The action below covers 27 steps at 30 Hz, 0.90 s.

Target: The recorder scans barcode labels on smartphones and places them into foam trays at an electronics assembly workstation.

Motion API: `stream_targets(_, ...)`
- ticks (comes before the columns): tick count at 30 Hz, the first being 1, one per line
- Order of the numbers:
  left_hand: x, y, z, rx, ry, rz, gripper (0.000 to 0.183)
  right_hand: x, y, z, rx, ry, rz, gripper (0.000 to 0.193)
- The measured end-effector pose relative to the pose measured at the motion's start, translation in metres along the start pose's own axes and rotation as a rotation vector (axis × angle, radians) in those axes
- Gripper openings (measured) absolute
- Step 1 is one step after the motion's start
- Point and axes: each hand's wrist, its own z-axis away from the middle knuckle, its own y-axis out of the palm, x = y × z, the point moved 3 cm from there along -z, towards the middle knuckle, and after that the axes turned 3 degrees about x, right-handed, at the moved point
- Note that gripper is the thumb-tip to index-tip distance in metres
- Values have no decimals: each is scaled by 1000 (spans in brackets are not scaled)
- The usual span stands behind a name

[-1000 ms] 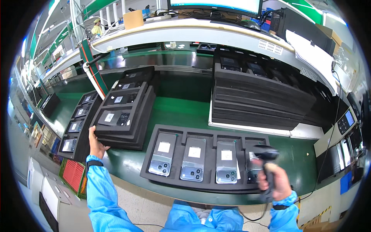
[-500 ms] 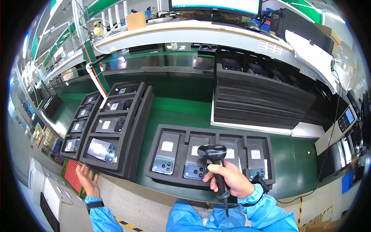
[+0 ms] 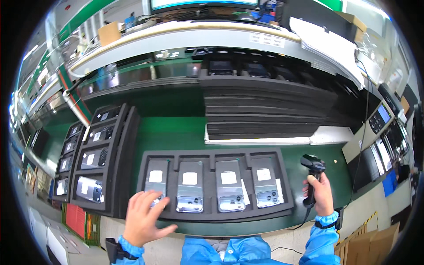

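Observation:
In front of me a black foam tray [image 3: 212, 168] holds several smartphones, backs up, each with a white label. My left hand [image 3: 145, 217], fingers spread and holding nothing, hovers over the lower part of the leftmost phone [image 3: 156, 177] and hides its camera end. To its right lie a second phone [image 3: 190, 181], a third phone [image 3: 229, 179] and the rightmost phone [image 3: 263, 176]. White paper slips show beside the two on the right. My right hand [image 3: 323, 194] grips a black handheld barcode scanner [image 3: 311, 176], held upright to the right of the tray.
Stacked foam trays [image 3: 265, 106] rise behind on a white base. On the left, more trays [image 3: 115, 172] hold phones. A grey machine with a small screen [image 3: 383, 115] stands at right. Beneath the table's left side sits a red and green crate [image 3: 79, 219]. A shelf edge [image 3: 185, 33] runs above.
My right hand has carried the scanner from over the tray to its right side. My left hand has come from the left edge to above the leftmost phone. The view has shifted right.

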Motion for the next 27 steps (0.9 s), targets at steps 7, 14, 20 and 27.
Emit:
stream_targets(7, 1, 44, -30, 291, 57, -94, 103, -41, -106, -26, -386, -82, 407, 26)
stream_targets(14, -22, 53, -49, 278, -13, 41, 93, -25, -98, -47, -432, -56, 833, 38)
stream_targets(20, -40, 68, -75, 252, -1, 39, 92, -21, -85, -53, -436, -37, 892, 38)
stream_targets(27, -57, 78, -93, 175, -17, 18, 92, -21, -86, -53, -463, -8, 909, 40)
